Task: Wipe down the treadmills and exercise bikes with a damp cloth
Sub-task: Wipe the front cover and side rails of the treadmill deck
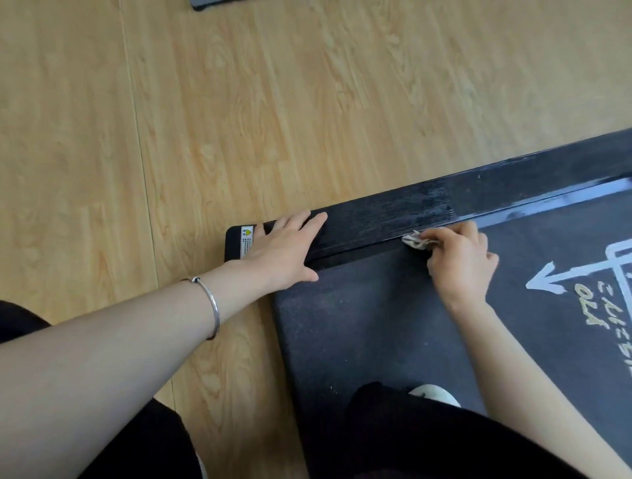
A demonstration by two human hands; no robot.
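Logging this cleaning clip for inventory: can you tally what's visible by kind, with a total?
hands: 2, left hand and right hand
cloth: 1
treadmill: 1
bracelet: 1
warning sticker: 1
shoe: 1
unclear dark object at top edge: 1
total: 8

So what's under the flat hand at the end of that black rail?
The left hand rests flat on the treadmill's side rail, overlapping a warning sticker. The sticker's right edge and the rail beneath the palm are covered.
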